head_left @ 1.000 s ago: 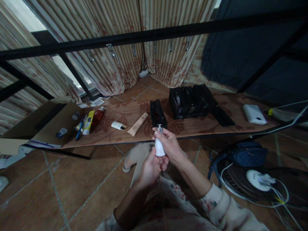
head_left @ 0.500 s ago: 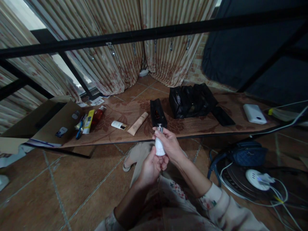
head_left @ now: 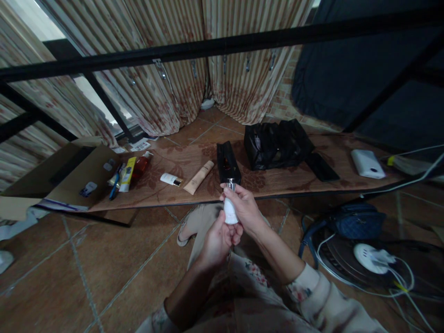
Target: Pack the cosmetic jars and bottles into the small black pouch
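Observation:
Both hands hold a white bottle with a shiny silver cap [head_left: 230, 210] over my lap, just in front of the bench edge. My right hand [head_left: 247, 208] has its fingers closed around the upper part, near the cap. My left hand [head_left: 219, 238] grips the rounded base from below. Just beyond the bottle, a small open black pouch [head_left: 227, 159] stands on the bench. To its left lie a beige squeeze tube [head_left: 199, 177] and a small white bottle with a gold and black end [head_left: 170, 180].
A black mesh bag [head_left: 275, 145] and a white power bank [head_left: 367, 163] are on the bench [head_left: 166, 196]. At the left sit a cardboard box [head_left: 74, 178], a yellow tube [head_left: 127, 174] and a reddish bottle [head_left: 140, 165]. A blue bag [head_left: 359, 222] and a white power strip [head_left: 371, 259] with cables are at the lower right.

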Demonstrator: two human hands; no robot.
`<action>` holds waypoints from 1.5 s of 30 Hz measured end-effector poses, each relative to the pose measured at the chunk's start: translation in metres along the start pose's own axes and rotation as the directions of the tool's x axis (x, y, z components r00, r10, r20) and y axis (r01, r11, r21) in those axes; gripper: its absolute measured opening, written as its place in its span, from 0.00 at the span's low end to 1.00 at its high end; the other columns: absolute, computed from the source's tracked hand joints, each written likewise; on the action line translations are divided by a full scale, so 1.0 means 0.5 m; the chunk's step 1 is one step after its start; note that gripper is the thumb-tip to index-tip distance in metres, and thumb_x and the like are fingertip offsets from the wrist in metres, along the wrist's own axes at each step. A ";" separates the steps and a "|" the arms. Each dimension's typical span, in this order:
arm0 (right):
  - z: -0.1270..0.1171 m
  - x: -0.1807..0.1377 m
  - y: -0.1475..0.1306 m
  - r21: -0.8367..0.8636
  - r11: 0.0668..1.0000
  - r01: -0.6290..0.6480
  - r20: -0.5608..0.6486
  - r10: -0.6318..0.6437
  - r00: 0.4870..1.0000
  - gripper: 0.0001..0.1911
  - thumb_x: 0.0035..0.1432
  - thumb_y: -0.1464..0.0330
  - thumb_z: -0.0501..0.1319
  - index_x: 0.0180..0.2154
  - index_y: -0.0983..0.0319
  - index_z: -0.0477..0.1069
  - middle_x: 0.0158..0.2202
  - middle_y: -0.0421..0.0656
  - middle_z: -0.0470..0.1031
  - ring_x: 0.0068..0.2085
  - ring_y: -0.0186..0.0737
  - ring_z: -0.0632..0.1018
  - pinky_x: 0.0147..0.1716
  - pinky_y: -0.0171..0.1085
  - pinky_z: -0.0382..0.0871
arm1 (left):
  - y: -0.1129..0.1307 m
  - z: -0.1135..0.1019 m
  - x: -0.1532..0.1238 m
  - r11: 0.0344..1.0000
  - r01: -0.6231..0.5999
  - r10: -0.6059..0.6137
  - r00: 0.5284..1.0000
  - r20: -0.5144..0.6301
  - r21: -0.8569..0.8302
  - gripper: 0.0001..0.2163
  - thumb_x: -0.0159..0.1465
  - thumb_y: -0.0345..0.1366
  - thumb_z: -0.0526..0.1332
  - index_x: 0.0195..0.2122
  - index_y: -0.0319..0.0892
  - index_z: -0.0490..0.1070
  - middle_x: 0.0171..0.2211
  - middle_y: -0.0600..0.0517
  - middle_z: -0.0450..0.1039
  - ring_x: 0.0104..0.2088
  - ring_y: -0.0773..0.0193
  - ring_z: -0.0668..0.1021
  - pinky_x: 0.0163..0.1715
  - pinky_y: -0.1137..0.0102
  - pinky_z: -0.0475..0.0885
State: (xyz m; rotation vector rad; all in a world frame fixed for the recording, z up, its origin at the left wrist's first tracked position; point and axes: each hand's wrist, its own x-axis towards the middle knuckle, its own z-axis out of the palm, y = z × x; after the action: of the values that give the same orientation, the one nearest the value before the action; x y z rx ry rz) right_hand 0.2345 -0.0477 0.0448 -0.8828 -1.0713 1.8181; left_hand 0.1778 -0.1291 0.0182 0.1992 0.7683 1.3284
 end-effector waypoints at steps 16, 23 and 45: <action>-0.004 0.000 0.005 0.003 1.000 -0.001 0.008 0.001 1.000 0.23 0.46 0.54 0.65 0.41 0.62 0.72 0.25 0.38 0.71 0.20 0.27 0.65 0.17 0.28 0.55 | -0.004 -0.005 0.001 1.000 -0.017 0.017 1.000 0.006 0.018 0.20 0.63 0.49 0.50 0.30 0.35 0.67 0.19 0.52 0.66 0.16 0.73 0.64 0.17 0.77 0.57; -0.003 0.000 0.004 -0.007 1.000 0.000 -0.001 0.000 1.000 0.24 0.45 0.53 0.65 0.40 0.62 0.73 0.25 0.37 0.71 0.20 0.27 0.65 0.18 0.29 0.55 | -0.006 -0.008 0.002 1.000 -0.017 0.017 1.000 0.004 0.008 0.20 0.64 0.49 0.50 0.31 0.35 0.68 0.19 0.51 0.67 0.16 0.73 0.65 0.17 0.77 0.57; -0.002 -0.003 0.000 -0.002 1.000 -0.016 -0.013 0.016 1.000 0.23 0.44 0.54 0.66 0.40 0.61 0.73 0.25 0.37 0.72 0.20 0.27 0.65 0.18 0.29 0.56 | -0.004 -0.006 0.000 1.000 -0.006 0.006 1.000 -0.002 0.006 0.20 0.64 0.49 0.49 0.31 0.35 0.68 0.20 0.51 0.67 0.17 0.73 0.66 0.17 0.76 0.57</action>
State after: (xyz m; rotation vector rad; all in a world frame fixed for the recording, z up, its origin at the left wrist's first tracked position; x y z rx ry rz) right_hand 0.2360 -0.0487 0.0448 -0.9053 -1.0610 1.8226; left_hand 0.1775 -0.1302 0.0151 0.2050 0.7743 1.3319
